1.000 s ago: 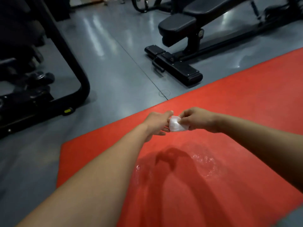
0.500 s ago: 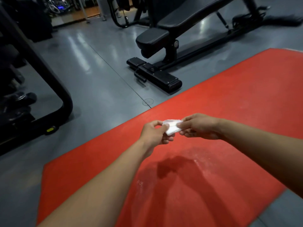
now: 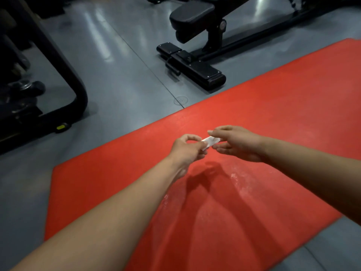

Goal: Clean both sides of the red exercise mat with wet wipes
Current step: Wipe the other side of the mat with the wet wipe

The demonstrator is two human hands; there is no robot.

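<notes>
The red exercise mat (image 3: 273, 106) lies flat on the grey floor and runs from lower left to upper right. Both my arms reach out over it. A small folded white wet wipe (image 3: 210, 142) is held above the mat between my hands. My left hand (image 3: 187, 151) pinches its left end with thumb and curled fingers. My right hand (image 3: 236, 142) holds its right end between thumb and extended fingers. A wet sheen shows on the mat (image 3: 240, 184) just below my hands.
A black weight bench (image 3: 195, 18) with a flat foot bar (image 3: 192, 65) stands on the floor just beyond the mat's far edge. A black machine frame (image 3: 64, 75) with dumbbells (image 3: 27, 87) is at the left. Grey floor (image 3: 121, 61) surrounds the mat.
The wipe has been drawn out from a bunched wad into a flatter strip between my hands. My right hand's fingers have straightened. The view has shifted slightly.
</notes>
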